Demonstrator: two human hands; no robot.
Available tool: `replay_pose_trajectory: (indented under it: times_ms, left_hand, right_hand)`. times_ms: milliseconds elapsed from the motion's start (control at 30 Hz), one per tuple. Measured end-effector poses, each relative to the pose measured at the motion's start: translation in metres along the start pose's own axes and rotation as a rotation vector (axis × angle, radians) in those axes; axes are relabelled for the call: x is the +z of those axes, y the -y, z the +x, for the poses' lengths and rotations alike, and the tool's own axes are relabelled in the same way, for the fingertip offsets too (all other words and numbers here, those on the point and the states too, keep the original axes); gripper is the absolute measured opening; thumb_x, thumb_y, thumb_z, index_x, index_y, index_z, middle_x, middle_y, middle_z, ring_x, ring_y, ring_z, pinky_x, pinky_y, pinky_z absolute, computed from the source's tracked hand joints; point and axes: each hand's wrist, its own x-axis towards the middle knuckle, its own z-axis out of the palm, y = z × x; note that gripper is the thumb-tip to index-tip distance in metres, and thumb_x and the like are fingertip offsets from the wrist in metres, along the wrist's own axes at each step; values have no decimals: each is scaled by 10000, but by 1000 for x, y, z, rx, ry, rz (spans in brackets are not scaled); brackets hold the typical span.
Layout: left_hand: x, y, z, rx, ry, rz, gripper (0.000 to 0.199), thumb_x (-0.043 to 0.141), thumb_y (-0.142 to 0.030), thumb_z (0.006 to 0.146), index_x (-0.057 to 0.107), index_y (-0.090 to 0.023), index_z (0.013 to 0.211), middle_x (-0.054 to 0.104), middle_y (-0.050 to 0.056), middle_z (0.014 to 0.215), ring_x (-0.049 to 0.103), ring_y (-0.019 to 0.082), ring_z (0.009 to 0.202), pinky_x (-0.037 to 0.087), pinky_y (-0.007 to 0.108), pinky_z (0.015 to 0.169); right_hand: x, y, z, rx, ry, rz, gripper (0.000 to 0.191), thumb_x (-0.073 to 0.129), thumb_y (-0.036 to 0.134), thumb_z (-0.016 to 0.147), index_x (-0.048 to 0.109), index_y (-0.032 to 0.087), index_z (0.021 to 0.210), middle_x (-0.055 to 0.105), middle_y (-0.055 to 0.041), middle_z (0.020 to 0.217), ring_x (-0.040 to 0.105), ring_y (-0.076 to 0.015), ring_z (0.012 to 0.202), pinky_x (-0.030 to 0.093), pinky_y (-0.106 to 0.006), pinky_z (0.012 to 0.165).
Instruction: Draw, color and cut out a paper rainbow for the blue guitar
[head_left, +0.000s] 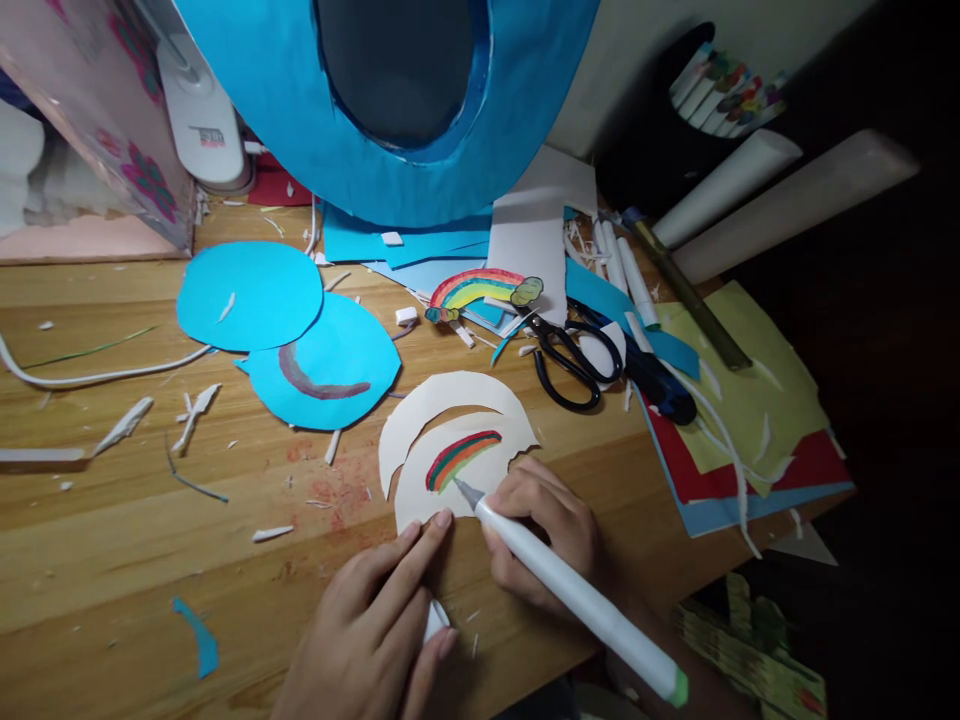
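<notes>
- I see one cream oval of thin paper or card (487,468) flat on the brown wooden bench (112,560), right in front of both hands. A small striped rainbow drawing (463,460) in red, dark green, orange and light green is on it.
- I think the green ink could run over the orange stripe, because the tip is so close to it. A tiny wobble of the long pen would do that.
- The paper could slide or turn, I think, if the hand on its low edge lifts or pushes too hard.
- If the ink is wet, a finger rubbing over the stripes could smudge them. I can't tell if it is wet.
- The cream curved paper strip (450,393) lies just behind the oval, so a bump could catch it.
- The right hand (551,515) has its grip clamped on a fat white marker with a green end (577,590). Its grey tip seems to touch the light green stripe.
- The left hand (382,610) puts its fingertips on the oval's low edge. Its thumb and fingers look closed around a small white cap-like piece (436,622); I can't tell how tightly.
</notes>
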Motion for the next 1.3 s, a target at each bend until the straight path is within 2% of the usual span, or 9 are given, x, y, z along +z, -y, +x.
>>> replay_pose_trajectory:
  times_ms: [100, 300, 567, 800, 1133, 1300]
  left_hand:
    - [1, 1, -1, 1, -5, 1, 310, 367, -194, 950, 662, -128, 1019, 588, 46, 1308, 580, 184, 1071, 519, 274, 838]
    - [-1, 5, -4, 11, -6, 7, 317, 358, -190, 951, 653, -114, 1038, 586, 49, 1310, 590, 179, 1044, 520, 272, 831]
    - [0, 3, -1, -6, 0, -18, 312, 369, -177, 945, 627, -142, 1117, 573, 36, 1325, 605, 181, 1027, 533, 277, 812]
    - [1, 3, -2, 3, 3, -13, 302, 378, -182, 942, 644, -128, 1074, 571, 47, 1328, 598, 183, 1021, 537, 275, 809]
    - [2, 3, -1, 15, -1, 7, 305, 373, -186, 943, 657, -126, 1035, 573, 47, 1326, 591, 184, 1026, 531, 272, 805]
    - [1, 5, -1, 1, -6, -16, 299, 390, -195, 941, 635, -134, 1101, 570, 48, 1329, 594, 187, 1031, 528, 279, 817]
  right_hand:
    - [0, 0, 1, -12, 46, -4, 249, 534, 16, 695, 459, 213, 828, 508, 14, 646, 452, -154, 603, 418, -278, 569]
    - [-3, -1, 5, -6, -80, -64, 251, 548, 25, 693, 473, 211, 844, 518, 6, 633, 440, -161, 577, 426, -286, 549]
    - [-5, -3, 0, 81, -132, -89, 213, 556, 61, 717, 466, 220, 827, 500, 7, 653, 455, -171, 610, 437, -299, 553]
    - [-6, -5, -2, 86, -166, -135, 228, 564, 44, 712, 476, 216, 835, 481, 9, 638, 426, -168, 596, 417, -302, 549]
    - [-8, -5, -5, 208, -206, -173, 166, 573, 108, 729, 468, 219, 793, 494, 20, 628, 440, -164, 598, 418, -289, 569]
    - [-7, -5, -6, 229, -219, -170, 154, 568, 109, 740, 481, 218, 806, 494, 19, 644, 450, -159, 611, 422, -283, 572]
